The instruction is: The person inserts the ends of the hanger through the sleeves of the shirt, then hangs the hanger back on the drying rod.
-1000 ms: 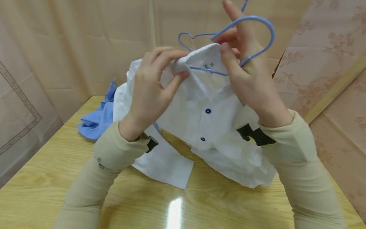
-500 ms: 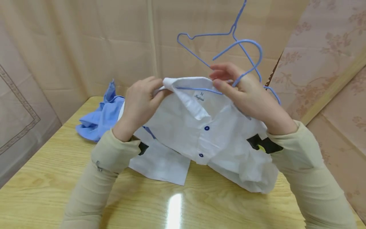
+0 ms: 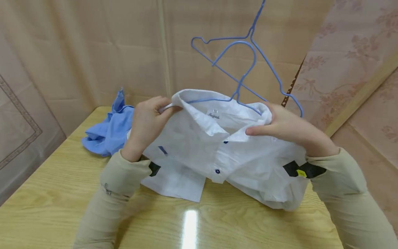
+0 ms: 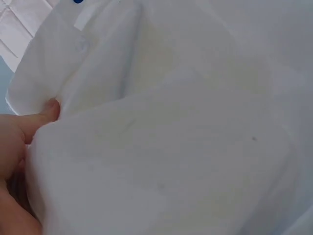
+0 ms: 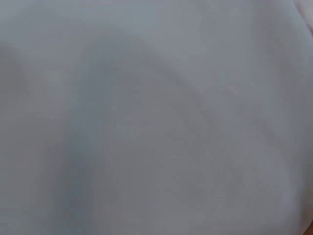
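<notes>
A white button-up shirt [image 3: 199, 138] with dark blue buttons stands held up over the table, its collar spread. Inside the neck sits a blue wire hanger [image 3: 255, 57], its hook rising out of the collar. My left hand [image 3: 149, 121] pinches the shirt near the left end of the collar; in the left wrist view the thumb of that left hand [image 4: 14, 142] presses on white cloth. At the other side my right hand [image 3: 286, 124] grips the collar and shoulder, thumb in front, fingers hidden behind. Pale cloth [image 5: 156, 117] fills the blurred right wrist view.
A second blue hanger [image 3: 228, 37] hangs behind the shirt, in front of a beige curtain [image 3: 130, 45]. Blue crumpled cloth [image 3: 109, 133] lies at the left back of the wooden table [image 3: 56, 193]. A floral curtain [image 3: 360, 52] stands on the right.
The shirt has come down and its collar has spread. My right hand has left the hanger's hook area and moved right onto the collar's right side; the hook now stands free.
</notes>
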Tool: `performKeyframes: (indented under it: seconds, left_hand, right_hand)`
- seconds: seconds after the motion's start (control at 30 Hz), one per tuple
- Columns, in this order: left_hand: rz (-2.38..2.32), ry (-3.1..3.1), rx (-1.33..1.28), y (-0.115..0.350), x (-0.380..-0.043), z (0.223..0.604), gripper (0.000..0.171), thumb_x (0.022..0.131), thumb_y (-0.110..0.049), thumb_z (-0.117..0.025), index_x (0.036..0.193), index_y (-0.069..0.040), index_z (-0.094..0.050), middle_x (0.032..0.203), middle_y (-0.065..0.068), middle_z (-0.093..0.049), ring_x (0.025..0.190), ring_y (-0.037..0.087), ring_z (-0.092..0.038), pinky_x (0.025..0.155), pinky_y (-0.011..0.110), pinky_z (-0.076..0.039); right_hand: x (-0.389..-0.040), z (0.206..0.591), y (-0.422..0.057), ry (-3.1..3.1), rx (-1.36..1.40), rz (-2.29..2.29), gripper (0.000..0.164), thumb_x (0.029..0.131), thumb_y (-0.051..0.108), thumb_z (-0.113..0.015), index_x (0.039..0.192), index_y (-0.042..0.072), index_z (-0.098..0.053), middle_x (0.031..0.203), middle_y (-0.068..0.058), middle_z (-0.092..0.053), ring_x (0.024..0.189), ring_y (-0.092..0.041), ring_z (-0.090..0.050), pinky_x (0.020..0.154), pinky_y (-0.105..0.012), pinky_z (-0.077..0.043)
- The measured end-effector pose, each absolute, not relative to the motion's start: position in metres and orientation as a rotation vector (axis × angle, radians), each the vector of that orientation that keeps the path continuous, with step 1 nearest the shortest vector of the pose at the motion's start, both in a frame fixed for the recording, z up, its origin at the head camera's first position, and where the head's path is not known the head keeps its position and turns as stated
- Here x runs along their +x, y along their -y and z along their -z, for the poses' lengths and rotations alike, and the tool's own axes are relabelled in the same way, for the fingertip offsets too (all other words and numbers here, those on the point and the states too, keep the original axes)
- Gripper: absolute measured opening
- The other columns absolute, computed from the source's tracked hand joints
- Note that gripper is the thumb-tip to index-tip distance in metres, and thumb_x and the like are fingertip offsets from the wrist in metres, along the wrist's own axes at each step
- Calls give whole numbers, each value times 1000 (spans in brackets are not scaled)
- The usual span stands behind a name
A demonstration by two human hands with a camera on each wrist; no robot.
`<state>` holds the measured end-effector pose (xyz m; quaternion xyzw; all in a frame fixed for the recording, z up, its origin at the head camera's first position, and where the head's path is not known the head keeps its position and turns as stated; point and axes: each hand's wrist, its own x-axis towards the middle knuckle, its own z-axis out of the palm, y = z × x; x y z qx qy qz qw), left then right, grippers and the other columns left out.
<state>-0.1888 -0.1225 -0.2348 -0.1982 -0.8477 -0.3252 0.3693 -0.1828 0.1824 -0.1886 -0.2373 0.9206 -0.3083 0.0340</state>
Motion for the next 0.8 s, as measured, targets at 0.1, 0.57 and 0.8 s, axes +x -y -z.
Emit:
performKeyframes:
  seconds: [0.1,0.57,0.8]
  left_hand:
    - [890,2241,-492,122,-189,238,25,75,-39,-61,73,-14,-65,64,-3,-58,48,9,-42,45,24,-32]
    - [1055,2173,-542,136,-202,260,29,81,-37,-54,66,-12,-53,61,-1,-46,53,10,-39,47,24,-28]
    - [1119,2009,-490,134,-191,247,20,80,-16,-59,67,-2,-56,63,6,-50,56,11,-39,50,21,-26]
  right_hand:
    - [-175,198,-179,-3175,-762,902,39,69,41,-66,98,18,-55,80,4,-58,67,-11,-51,57,-24,-39]
    - [-160,223,-189,-3715,-795,959,35,67,32,-70,82,5,-55,55,-3,-49,48,-14,-40,44,-20,-28]
    - [-162,230,-201,-3508,-805,941,30,74,28,-65,93,9,-53,66,1,-49,57,-11,-40,49,-21,-29]
